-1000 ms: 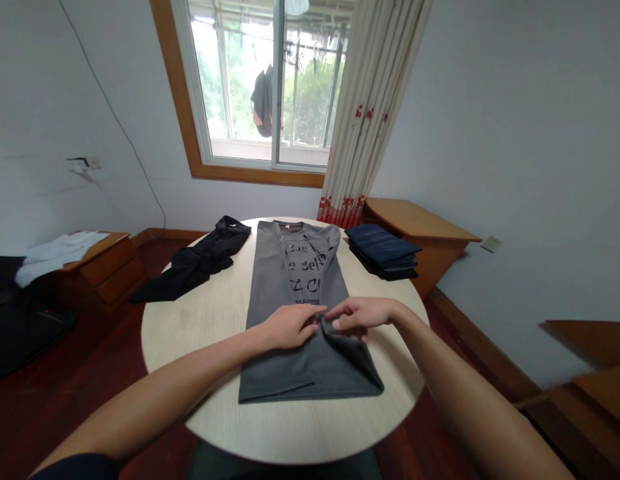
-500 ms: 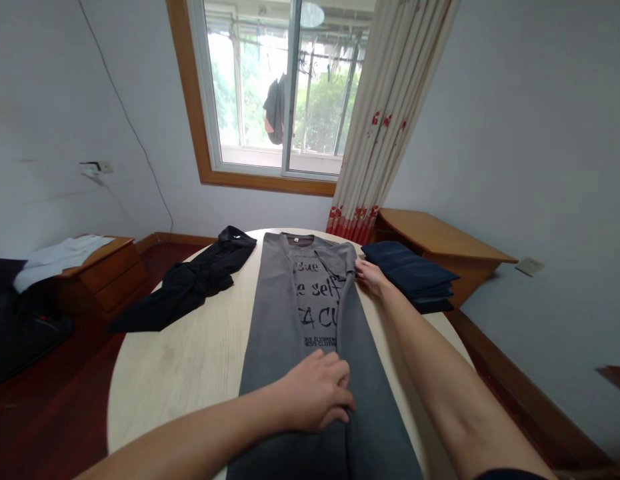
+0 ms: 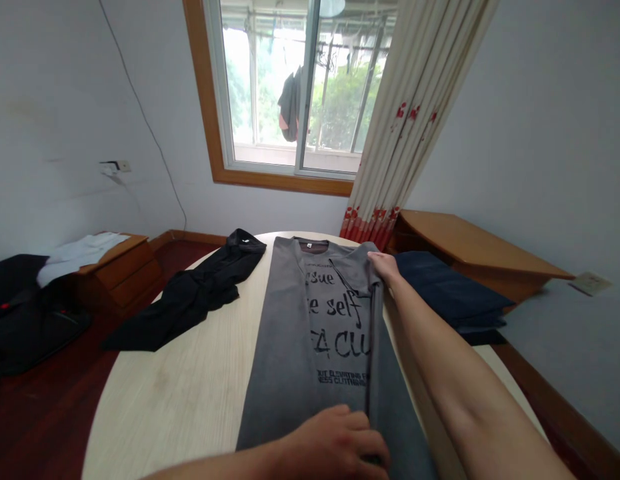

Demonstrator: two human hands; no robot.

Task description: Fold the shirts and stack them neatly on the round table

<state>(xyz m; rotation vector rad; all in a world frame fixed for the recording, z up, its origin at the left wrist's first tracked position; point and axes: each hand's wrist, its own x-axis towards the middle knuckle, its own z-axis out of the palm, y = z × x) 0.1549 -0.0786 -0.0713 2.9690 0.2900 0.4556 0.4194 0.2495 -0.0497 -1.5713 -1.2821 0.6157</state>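
Observation:
A grey T-shirt (image 3: 285, 313) with black lettering lies lengthwise on the round pale table (image 3: 180, 393), its neckline at the far end. Its left side is folded inward over the print. A folded edge runs along the right side of the lettering. Near the bottom of the view, my left hand (image 3: 340, 443) is closed on that right edge of the shirt. At the far right shoulder, my right hand (image 3: 385, 267) pinches the cloth between thumb and fingers. Part of the shirt's near end is hidden by my left hand and forearm.
A crumpled black garment (image 3: 205, 287) lies at the table's left. Folded dark blue clothes (image 3: 445, 287) are stacked at the right, partly behind my right arm. Beyond stands a wooden desk (image 3: 470, 240). A wooden cabinet (image 3: 125, 273) with white cloth and a black bag (image 3: 40, 340) are left.
The shirt's right folded edge has shifted outward to the right, so more lettering shows. My left hand has come closer to me with it. The camera view has shifted slightly.

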